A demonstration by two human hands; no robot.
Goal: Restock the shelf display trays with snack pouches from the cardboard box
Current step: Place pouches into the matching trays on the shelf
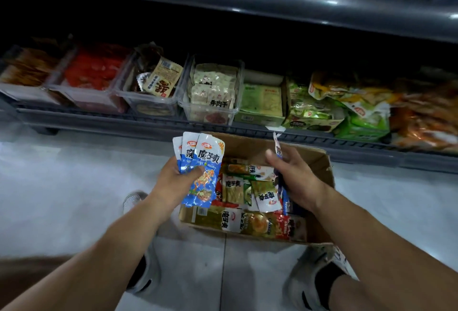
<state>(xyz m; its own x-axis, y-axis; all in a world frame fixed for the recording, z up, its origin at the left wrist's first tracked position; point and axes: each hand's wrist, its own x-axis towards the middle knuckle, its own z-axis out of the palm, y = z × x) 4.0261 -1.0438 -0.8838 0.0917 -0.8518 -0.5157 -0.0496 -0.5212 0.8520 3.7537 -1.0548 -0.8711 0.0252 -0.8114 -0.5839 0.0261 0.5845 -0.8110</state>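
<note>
Bottom shelf [99,115]: a row of display trays, most of them well filled. The third clear tray from the left [121,98] looks low, with a few packs lying loose and tilted in it. The clear tray to its right [184,102] holds beige packs stacked near its rim. Green cartons and loose bags sit further right.

Cardboard box [319,169]: open, on the floor [62,186] just in front of the shelf, between the two forearms. Its bottom is covered with mixed pouches [234,190] in green, yellow, red and white, lying flat and overlapping.

Judgement: gathering stage, early to middle. Pouches are in hand but none of these is at a tray yet, and much stock is left in the box.

Left hand [173,179]: its fingers are clasped round a fan of three blue pouches [205,162], held over the box's left edge. The pouches are glossy blue-and-white foil, flat and thin, with bold dark characters, a red logo at the top and crinkled seals.

Right hand [295,181]: over the box, fingers curled round one more pouch [278,148]. It is seen edge-on and is blue and white; likely the same kind, but I cannot confirm that.
</note>
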